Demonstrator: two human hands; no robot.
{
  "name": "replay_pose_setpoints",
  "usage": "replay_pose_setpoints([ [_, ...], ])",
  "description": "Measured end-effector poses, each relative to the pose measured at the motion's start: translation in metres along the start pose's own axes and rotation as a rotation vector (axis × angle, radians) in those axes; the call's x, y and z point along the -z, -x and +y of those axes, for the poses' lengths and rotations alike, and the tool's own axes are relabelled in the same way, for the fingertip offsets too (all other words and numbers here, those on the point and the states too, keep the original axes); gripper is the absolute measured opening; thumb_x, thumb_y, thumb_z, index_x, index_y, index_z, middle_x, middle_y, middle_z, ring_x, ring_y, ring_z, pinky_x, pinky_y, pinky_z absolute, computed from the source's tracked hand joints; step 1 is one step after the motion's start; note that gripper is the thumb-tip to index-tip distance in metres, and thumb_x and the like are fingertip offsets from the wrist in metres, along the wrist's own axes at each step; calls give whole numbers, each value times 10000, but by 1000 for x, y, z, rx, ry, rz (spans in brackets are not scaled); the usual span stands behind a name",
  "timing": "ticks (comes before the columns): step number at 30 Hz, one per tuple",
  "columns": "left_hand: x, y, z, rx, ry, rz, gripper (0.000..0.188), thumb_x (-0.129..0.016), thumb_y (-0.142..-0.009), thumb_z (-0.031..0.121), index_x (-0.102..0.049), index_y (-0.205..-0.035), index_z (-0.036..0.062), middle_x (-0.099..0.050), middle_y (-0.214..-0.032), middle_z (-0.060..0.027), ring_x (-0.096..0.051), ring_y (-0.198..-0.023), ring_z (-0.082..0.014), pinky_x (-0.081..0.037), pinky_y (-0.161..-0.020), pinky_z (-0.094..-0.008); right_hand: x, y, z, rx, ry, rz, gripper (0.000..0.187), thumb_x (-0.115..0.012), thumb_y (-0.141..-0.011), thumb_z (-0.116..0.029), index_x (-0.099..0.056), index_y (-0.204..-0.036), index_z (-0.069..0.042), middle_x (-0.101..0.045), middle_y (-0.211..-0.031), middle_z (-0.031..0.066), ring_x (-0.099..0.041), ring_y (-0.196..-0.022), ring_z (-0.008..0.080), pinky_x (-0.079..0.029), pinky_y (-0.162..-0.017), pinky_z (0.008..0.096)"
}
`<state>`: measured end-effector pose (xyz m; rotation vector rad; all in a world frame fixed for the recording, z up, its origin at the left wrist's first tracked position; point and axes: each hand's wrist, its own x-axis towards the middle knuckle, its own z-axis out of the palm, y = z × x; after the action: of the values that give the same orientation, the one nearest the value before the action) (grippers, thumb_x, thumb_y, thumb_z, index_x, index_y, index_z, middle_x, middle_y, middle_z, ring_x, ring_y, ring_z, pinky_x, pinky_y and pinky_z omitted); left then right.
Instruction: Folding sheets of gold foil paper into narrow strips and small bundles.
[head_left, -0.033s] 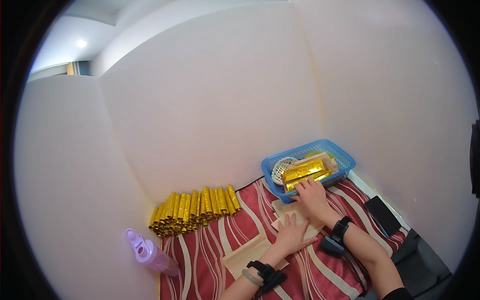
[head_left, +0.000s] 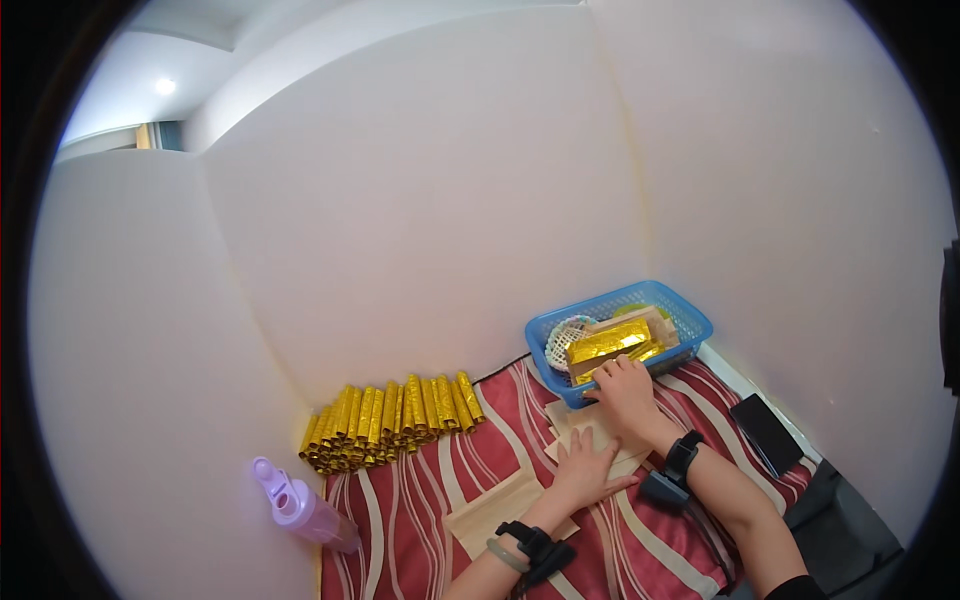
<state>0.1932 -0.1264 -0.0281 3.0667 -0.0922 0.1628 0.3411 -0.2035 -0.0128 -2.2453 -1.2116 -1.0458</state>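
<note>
My left hand (head_left: 588, 474) lies flat with its fingers spread, pressing on overlapping tan paper sheets (head_left: 568, 415) on the striped cloth. Over the near rim of the blue plastic basket (head_left: 543, 325), my right hand (head_left: 627, 400) has bent fingers closed at the near edge of gold foil paper (head_left: 608, 342); the exact grip is partly hidden. That foil rests on top of the basket's contents, beside a white netted round item (head_left: 567, 342). Another tan sheet (head_left: 492, 512) lies left of my left hand, partly under my forearm.
A pile of gold foil rolls (head_left: 385, 420) sits at the left against the wall. Near the left edge stands a lilac bottle (head_left: 310, 515). On the right lies a black phone (head_left: 766, 434). Red striped cloth (head_left: 430, 540) covers the surface, with pale walls around it.
The gold foil under my right fingers has shifted slightly, and a dark gap shows at its near edge. My left hand stays on the tan sheets.
</note>
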Motion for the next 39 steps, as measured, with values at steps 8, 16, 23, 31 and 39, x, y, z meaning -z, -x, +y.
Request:
replay_pose_setpoints([
  [8,-18,-14,-7,70,19,-21,774,-501,-840,680,-413,-1421,177,-255,-1470,-339,-220,-1372,-528,-253,-1033,-677,14,-31,26,-30,-166,112,185,-758,-692,-186,-643,-787,-77,-567,-854,64,-577,-875,267,-468,-725,405],
  [16,-21,-40,-28,117,86,-18,738,-495,-856,652,-411,-1431,196,-214,-1497,-329,-167,-1397,-516,-174,-1076,-667,19,-26,25,-65,-301,118,195,-767,-676,-131,-648,-806,-49,-568,-842,83,-576,-853,290,-465,-734,413],
  [23,-17,-15,-32,128,33,121,682,-475,-876,647,-496,-1378,185,-301,-1463,-320,-208,-1383,-512,-220,-1071,-638,-1,3,25,-3,-307,-3,193,-759,-693,-126,-670,-851,-62,-569,-849,101,-580,-859,300,-470,-770,413],
  [31,90,117,-75,18,637,21,364,-653,-896,227,-599,-1194,27,-579,-1213,-178,-516,-1183,-310,-421,-981,-393,63,-6,-44,266,-580,-58,246,-637,-776,-91,-628,-1019,-55,-588,-994,144,-569,-963,330,-479,-834,419],
  [39,48,201,-71,-93,396,-29,234,-717,-822,194,-598,-948,36,-575,-1095,-100,-552,-1051,-301,-473,-874,-386,61,46,-119,680,-793,-738,285,-686,-824,-349,-612,-893,-83,-610,-908,67,-614,-907,273,-508,-710,403],
])
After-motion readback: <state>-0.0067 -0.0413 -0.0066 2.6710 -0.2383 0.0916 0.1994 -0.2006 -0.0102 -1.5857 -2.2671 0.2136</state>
